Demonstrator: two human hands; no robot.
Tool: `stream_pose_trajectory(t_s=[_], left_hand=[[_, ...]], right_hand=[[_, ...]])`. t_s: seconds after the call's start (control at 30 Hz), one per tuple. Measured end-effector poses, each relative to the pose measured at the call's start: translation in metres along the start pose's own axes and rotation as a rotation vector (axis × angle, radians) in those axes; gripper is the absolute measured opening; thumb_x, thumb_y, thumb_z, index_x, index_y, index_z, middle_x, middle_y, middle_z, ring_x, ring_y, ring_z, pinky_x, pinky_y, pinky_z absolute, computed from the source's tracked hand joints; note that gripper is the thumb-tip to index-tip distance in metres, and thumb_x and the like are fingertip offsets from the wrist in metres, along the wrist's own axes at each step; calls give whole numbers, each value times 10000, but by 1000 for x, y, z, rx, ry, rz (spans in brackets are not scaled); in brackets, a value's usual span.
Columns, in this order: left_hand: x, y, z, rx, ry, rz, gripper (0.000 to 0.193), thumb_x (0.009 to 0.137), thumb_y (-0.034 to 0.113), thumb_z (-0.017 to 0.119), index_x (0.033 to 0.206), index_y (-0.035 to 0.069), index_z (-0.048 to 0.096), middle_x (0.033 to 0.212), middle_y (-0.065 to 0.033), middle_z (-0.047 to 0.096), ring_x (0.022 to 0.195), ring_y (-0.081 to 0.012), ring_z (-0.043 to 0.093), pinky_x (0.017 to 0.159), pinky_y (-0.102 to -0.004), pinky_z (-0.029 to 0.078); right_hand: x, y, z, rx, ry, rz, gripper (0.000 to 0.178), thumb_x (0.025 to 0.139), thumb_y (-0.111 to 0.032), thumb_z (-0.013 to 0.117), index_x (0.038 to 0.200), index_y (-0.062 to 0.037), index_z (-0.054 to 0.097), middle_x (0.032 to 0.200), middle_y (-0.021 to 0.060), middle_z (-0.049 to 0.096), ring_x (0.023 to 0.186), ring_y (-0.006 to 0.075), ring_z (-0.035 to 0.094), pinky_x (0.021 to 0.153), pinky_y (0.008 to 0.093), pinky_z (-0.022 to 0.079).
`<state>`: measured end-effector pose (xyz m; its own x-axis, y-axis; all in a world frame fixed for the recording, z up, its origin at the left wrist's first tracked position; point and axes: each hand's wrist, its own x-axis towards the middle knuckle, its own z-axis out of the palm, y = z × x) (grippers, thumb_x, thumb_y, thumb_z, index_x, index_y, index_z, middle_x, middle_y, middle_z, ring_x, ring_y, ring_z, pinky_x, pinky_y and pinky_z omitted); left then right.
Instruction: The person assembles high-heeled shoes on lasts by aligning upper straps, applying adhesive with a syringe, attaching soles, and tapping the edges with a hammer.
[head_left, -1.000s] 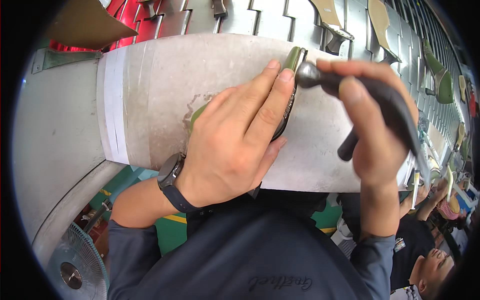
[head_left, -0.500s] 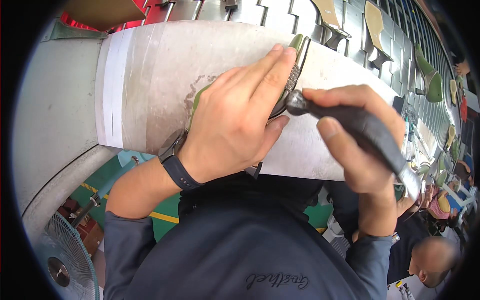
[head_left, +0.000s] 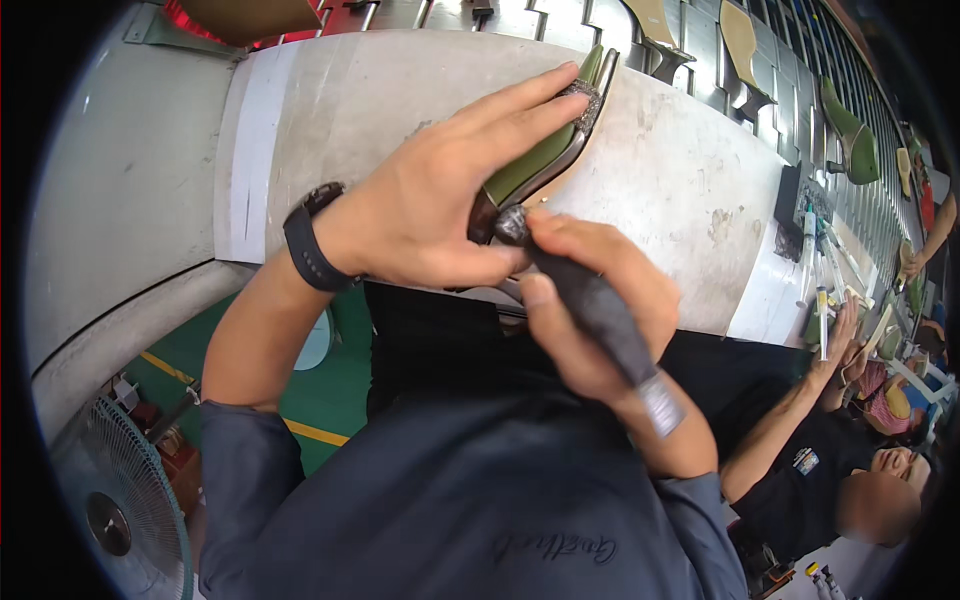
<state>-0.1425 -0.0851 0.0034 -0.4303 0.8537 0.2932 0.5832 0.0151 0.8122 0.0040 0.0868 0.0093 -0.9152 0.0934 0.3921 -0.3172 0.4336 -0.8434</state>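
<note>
A shoe [head_left: 578, 150] on a green shoe last [head_left: 530, 168] lies tilted on the pale worktable [head_left: 690, 170], its toe pointing away from me. A glittery strap [head_left: 587, 101] crosses its front. My left hand [head_left: 425, 205] is closed on the shoe, fingers over the strap and thumb beside the heel end. In my right hand [head_left: 645, 285] is a tool with a thick dark handle [head_left: 590, 305], a rounded metal head and a pale far end. That head sits against the heel end of the shoe, just above my left thumb. My left palm hides part of the shoe.
Beyond the table runs a slatted metal conveyor [head_left: 560, 25] with tan soles [head_left: 738, 40] and a green last [head_left: 850, 130]. Syringe-like tubes [head_left: 822, 270] stand at the table's right end. A co-worker [head_left: 800, 500] is close on my right. A fan [head_left: 125, 510] stands lower left.
Both hands, the shoe and the tool have moved left and nearer to me. The tool's head has gone from beside the strap to the heel end. The co-worker's arm now reaches forward.
</note>
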Motion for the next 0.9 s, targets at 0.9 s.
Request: stream_pose_trajectory(t_s=[0.9], left_hand=[[7,-2,16,201,223,-300,829,887,257,747,1536,-113,389,1389,-291,634,1284,-395,638,1100,-442,480]], right_hand=[[38,-15,-41,265,152,391,335,967,3,698,1293,39,629,1186,165,748,1083,197,727,974,324,567]])
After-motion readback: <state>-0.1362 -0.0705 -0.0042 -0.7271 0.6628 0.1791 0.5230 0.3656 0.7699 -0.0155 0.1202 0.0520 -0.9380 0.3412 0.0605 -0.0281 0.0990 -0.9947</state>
